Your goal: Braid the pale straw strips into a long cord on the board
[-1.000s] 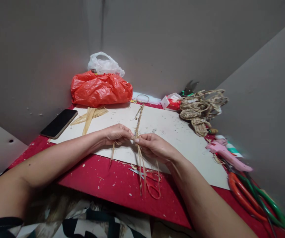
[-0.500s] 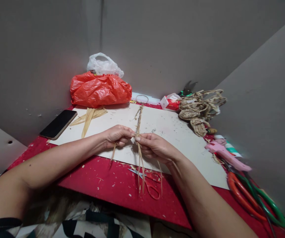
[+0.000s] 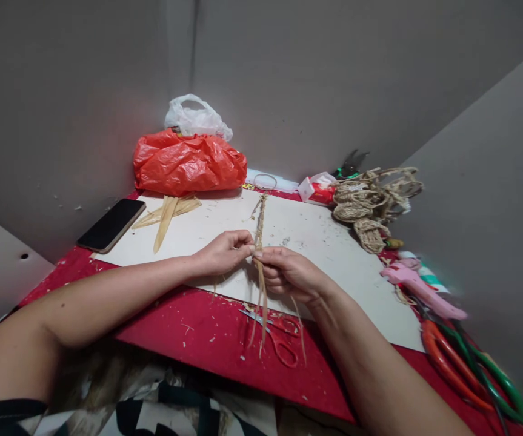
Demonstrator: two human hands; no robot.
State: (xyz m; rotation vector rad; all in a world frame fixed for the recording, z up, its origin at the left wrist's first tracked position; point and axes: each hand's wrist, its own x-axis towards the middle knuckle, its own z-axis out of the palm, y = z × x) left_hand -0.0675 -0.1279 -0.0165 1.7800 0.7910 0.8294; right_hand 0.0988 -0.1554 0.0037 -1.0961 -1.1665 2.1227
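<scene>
A thin braid of dry straw strips (image 3: 259,221) runs from the back of a pale board (image 3: 320,242) toward me, its loose ends (image 3: 261,315) hanging over the red table. My left hand (image 3: 225,253) pinches the braid from the left with fingers closed. My right hand (image 3: 288,274) pinches it from the right, more strands trailing out below the palm. The two hands' fingertips meet on the braid. Small red-handled scissors (image 3: 279,340) lie on the table under the loose ends.
At the back stand a red plastic bag (image 3: 189,163) and a white bag (image 3: 196,118). A dark phone (image 3: 112,225) lies left, flat straw strips (image 3: 166,213) beside it. A coil of woven rope (image 3: 370,203) sits back right. A pink glue gun (image 3: 420,289) and large orange and green shears (image 3: 465,369) lie right.
Both hands have stayed on the braid and worked it slightly; the loose strand that hung below my left hand is drawn in. The view has shifted a little.
</scene>
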